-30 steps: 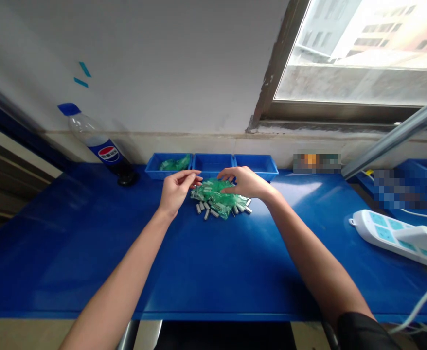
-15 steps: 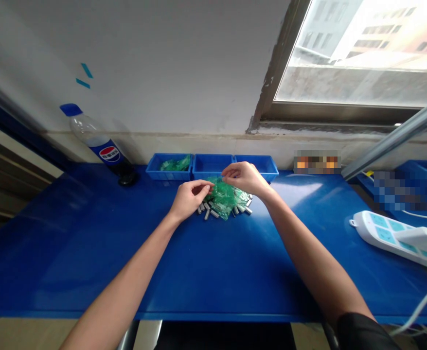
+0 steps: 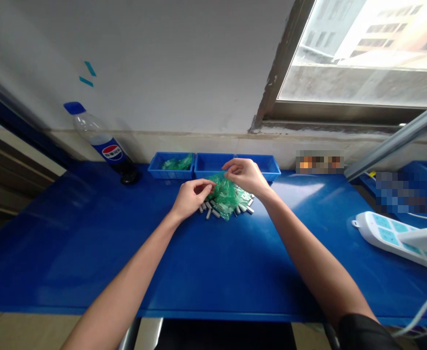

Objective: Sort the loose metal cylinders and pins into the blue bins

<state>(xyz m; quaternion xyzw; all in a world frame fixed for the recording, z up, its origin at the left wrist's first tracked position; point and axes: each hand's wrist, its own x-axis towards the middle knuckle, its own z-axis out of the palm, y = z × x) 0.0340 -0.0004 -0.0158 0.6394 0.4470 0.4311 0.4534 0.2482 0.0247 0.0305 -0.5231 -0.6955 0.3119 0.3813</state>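
A crumpled heap of thin green plastic bags [image 3: 227, 198] lies on the blue table, with several small silvery metal pieces [image 3: 216, 214] poking out around it. At the heap's left side, my left hand [image 3: 192, 198] is closed, thumb and index finger pinching the edge of a green plastic bag. My right hand [image 3: 248, 176] hovers over the heap's upper right, its fingertips pinched on the same green film. The exact grip points are small and partly hidden by the fingers.
Behind the heap stand three blue bins: the left bin [image 3: 155, 172] holds green plastic, beside a middle bin [image 3: 208, 171] and a right bin [image 3: 274, 170]. A cola bottle [image 3: 113, 151] stands at the back left. A white power strip [image 3: 384, 233] with a cable lies at right.
My right hand has risen very slightly, and the green film stretches up a little toward its fingertips. The view has shifted slightly; my left hand keeps its pinch.
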